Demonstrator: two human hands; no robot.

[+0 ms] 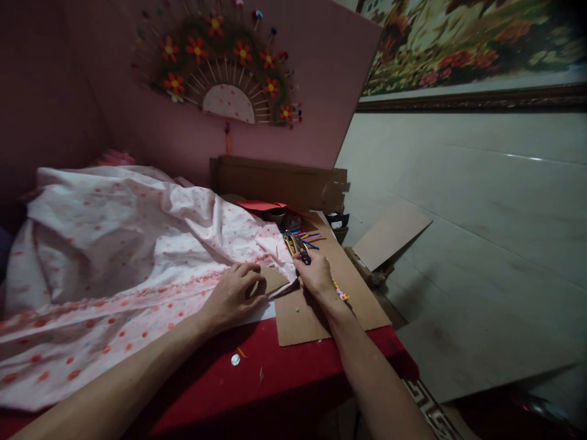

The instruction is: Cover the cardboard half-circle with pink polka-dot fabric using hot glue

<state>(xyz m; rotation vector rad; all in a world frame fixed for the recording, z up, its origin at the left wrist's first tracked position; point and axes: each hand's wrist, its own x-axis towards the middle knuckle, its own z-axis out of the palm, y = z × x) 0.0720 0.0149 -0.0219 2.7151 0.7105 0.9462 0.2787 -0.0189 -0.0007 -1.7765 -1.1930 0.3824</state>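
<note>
My left hand (238, 288) lies with fingers bent and apart on a small rounded piece of cardboard (274, 280), pressing it against the white cloth with orange-red dots (183, 244). At the cloth's right end, my right hand (315, 274) is closed around the dark blue handles of what look like scissors (303, 254). Their blades point away from me, beside the cloth edge, and are hard to make out. Part of the cardboard is hidden under my left fingers.
A larger cardboard sheet (298, 324) lies on the red tablecloth (206, 379). Coloured sticks (312, 238) lie beyond my right hand. A decorated fan (229, 101) hangs on a pink board behind. A leaning cardboard panel (389, 235) stands by the tiled wall at right.
</note>
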